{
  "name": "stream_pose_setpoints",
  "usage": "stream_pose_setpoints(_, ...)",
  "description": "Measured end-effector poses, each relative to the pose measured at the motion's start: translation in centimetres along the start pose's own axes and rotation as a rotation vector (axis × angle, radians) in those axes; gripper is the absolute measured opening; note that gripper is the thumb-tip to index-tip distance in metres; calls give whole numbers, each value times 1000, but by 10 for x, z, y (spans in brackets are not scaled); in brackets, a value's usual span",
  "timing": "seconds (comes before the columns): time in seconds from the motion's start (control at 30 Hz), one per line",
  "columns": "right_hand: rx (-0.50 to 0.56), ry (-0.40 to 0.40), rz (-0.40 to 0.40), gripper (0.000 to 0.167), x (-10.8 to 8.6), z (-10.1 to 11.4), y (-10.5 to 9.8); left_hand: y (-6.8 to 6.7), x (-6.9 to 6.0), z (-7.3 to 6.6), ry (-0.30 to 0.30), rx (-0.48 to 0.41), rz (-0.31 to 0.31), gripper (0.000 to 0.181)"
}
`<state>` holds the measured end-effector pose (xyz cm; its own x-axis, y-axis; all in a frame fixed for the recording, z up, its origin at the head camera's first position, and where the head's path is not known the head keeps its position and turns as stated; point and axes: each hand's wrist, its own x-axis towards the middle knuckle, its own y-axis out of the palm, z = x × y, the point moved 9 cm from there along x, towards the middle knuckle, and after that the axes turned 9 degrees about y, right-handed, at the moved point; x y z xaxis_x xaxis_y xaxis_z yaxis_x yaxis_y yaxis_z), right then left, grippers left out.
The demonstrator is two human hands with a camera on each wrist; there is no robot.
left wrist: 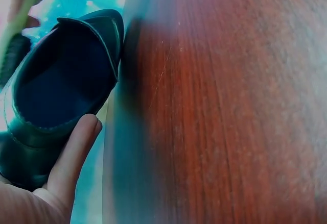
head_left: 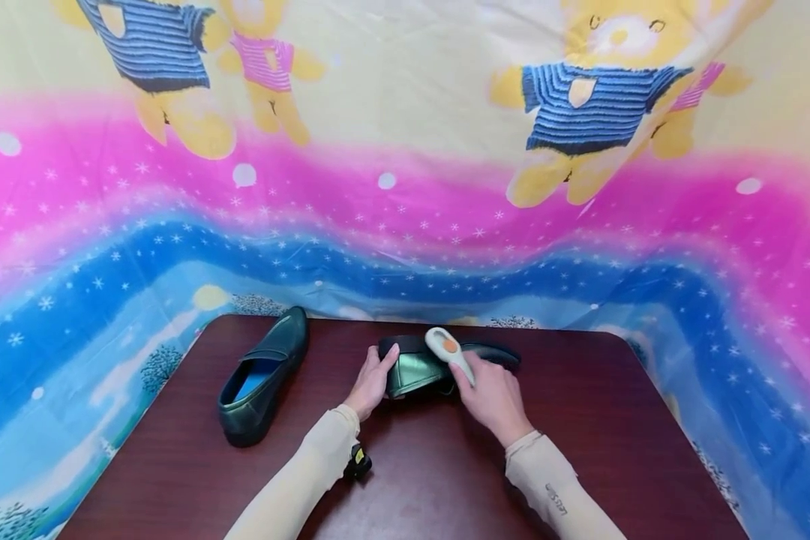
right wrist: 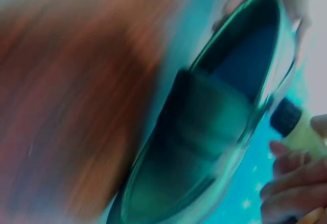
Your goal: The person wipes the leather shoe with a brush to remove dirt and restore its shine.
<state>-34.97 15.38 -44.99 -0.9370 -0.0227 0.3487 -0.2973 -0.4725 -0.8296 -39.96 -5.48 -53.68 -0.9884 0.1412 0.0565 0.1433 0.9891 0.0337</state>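
Observation:
A dark green leather loafer is tilted on its side above the table, heel to the left and toe to the right. My left hand grips it by the heel, the thumb lying along the collar. In my right hand is a brush with a pale handle and an orange oval. Its dark bristles are close beside the shoe's side wall; whether they touch it I cannot tell. The matching loafer stands upright at the left, its blue insole showing.
The reddish-brown table carries both shoes. Behind and around it hangs a curtain printed with bears. A small black device is strapped under the left wrist.

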Motion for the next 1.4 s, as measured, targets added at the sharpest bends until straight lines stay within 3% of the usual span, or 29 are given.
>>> stream_pose_setpoints(0.13,55,-91,39,24,-14,28,12,-1,0,1,-5,6,9,65)
stream_pose_setpoints(0.33,-15,-188,49,21,-24,43,27,-2,1,0,-3,18,2,63)
stream_pose_setpoints(0.47,-56,-183,-17,22,-21,29,25,-1,1,3,-6,-14,14,63)
stream_pose_setpoints(0.63,-122,-80,-113,21,-16,-9,11,0,-2,7,-21,-24,39,65)
stream_pose_setpoints(0.8,-125,-12,-97,26,-10,-21,5,1,1,3,-1,-21,40,67)
stream_pose_setpoints(0.87,-96,-38,-79,26,-12,-14,9,0,1,3,-5,-21,32,66)
stream_pose_setpoints(0.97,-65,-150,-50,26,-22,10,18,-2,1,4,-18,0,25,67)
stream_pose_setpoints(1.07,-46,-270,-7,26,-35,36,29,-6,2,0,-18,96,10,72)
stream_pose_setpoints(1.17,-29,-303,39,26,-38,46,37,-9,3,-3,-14,167,0,76)
stream_pose_setpoints(1.27,-18,-278,62,25,-36,40,42,-8,3,0,-32,96,11,73)
stream_pose_setpoints(1.4,-32,-184,34,25,-29,13,38,-5,1,7,-53,-51,28,65)
